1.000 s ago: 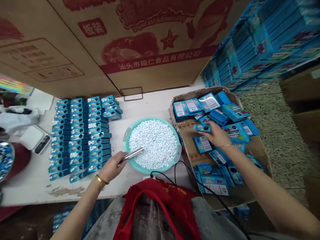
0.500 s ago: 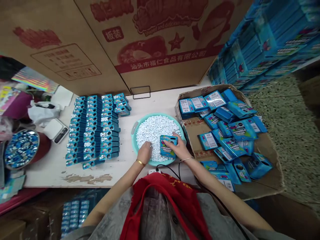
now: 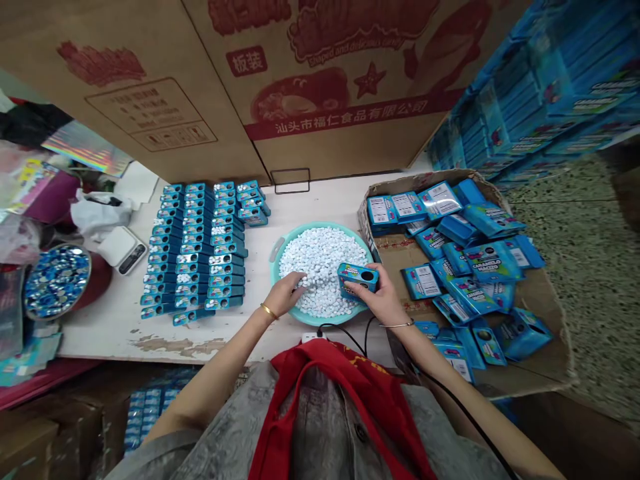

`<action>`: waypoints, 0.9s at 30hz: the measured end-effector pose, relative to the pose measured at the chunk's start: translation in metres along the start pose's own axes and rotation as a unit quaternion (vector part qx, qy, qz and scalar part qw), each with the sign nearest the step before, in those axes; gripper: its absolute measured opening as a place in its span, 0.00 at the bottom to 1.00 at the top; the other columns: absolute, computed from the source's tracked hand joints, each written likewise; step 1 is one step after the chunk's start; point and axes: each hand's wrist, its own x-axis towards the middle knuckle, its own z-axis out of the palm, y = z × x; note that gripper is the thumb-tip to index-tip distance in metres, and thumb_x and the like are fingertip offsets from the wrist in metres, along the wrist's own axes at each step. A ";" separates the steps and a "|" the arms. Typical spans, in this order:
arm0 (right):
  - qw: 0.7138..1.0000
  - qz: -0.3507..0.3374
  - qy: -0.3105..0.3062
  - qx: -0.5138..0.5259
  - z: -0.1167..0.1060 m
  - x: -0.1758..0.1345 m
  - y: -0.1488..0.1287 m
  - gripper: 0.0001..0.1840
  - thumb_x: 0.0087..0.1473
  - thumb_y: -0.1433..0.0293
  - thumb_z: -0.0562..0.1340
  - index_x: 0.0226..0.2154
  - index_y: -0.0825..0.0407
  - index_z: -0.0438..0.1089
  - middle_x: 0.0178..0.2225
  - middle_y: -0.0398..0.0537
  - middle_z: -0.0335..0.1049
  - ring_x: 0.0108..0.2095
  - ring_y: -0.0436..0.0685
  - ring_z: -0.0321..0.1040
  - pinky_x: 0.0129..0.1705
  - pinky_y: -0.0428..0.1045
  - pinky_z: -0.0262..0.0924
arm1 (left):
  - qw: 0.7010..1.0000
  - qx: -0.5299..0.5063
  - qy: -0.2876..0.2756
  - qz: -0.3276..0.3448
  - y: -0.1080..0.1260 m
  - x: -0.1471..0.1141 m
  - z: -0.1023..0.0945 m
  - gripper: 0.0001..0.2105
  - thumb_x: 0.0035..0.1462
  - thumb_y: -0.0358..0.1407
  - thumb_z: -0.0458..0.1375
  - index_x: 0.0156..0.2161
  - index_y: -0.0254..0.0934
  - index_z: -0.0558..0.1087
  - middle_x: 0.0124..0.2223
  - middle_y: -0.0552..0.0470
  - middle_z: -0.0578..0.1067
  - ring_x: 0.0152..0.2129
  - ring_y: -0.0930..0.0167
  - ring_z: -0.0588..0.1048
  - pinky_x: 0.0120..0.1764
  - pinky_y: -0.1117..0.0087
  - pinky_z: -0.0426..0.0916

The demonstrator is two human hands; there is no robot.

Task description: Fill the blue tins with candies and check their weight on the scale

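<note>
A blue candy box [image 3: 357, 277] is in my right hand [image 3: 385, 293], its top with a dark round hole tilted toward me. It hangs over the right side of a mint-green basin [image 3: 276, 250] full of small white candies [image 3: 325, 257]. My left hand [image 3: 286, 293] is at the basin's left side, fingers curled and thumb opposed, with a few white candies between the fingertips. What lies deeper in its palm is hidden.
Rows of upright blue boxes [image 3: 193, 250] stand on the left of the white table [image 3: 270, 340]. On the right, a cardboard tray [image 3: 545, 380] holds loose blue boxes. Large cartons [image 3: 320, 153] form the back. A scale [image 3: 123, 250] and a red tub of blue-wrapped sweets [image 3: 57, 280] stand far left.
My right hand has tipped the blue box so its holed top now faces up, and shifted it slightly right. My left hand has drawn its fingers up out of the candies. The view has shifted slightly.
</note>
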 end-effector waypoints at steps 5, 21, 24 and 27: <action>0.980 -0.113 -0.021 -0.163 -0.004 -0.001 0.003 0.22 0.53 0.58 0.62 0.46 0.51 0.60 0.39 0.52 0.69 0.39 0.62 0.68 0.43 0.56 0.63 | 0.998 -0.006 0.004 0.068 0.015 -0.009 -0.040 0.14 0.63 0.37 0.50 0.52 0.36 0.66 0.46 0.44 0.74 0.43 0.67 0.73 0.48 0.65 0.69; 0.914 -0.279 -0.058 -0.290 0.030 0.006 -0.002 0.21 0.50 0.77 0.57 0.48 0.53 0.60 0.44 0.59 0.69 0.47 0.67 0.66 0.48 0.62 0.64 | 0.924 0.335 -0.156 0.100 0.141 0.007 -0.121 0.16 0.59 0.23 0.46 0.52 0.31 0.64 0.41 0.41 0.76 0.36 0.63 0.76 0.37 0.63 0.71; 0.908 -0.295 -0.056 -0.294 0.031 0.007 -0.001 0.22 0.49 0.78 0.57 0.48 0.53 0.60 0.43 0.59 0.69 0.46 0.67 0.66 0.47 0.61 0.65 | 0.911 0.367 -0.152 0.111 0.163 0.006 -0.121 0.14 0.59 0.21 0.45 0.47 0.30 0.67 0.36 0.43 0.75 0.31 0.65 0.76 0.34 0.65 0.71; 0.905 -0.304 -0.048 -0.292 0.030 0.008 0.000 0.21 0.50 0.77 0.57 0.48 0.53 0.60 0.43 0.59 0.70 0.45 0.67 0.67 0.46 0.61 0.65 | 0.908 0.378 -0.133 0.125 0.168 0.002 -0.123 0.11 0.61 0.23 0.45 0.41 0.31 0.69 0.34 0.44 0.75 0.31 0.66 0.75 0.34 0.65 0.71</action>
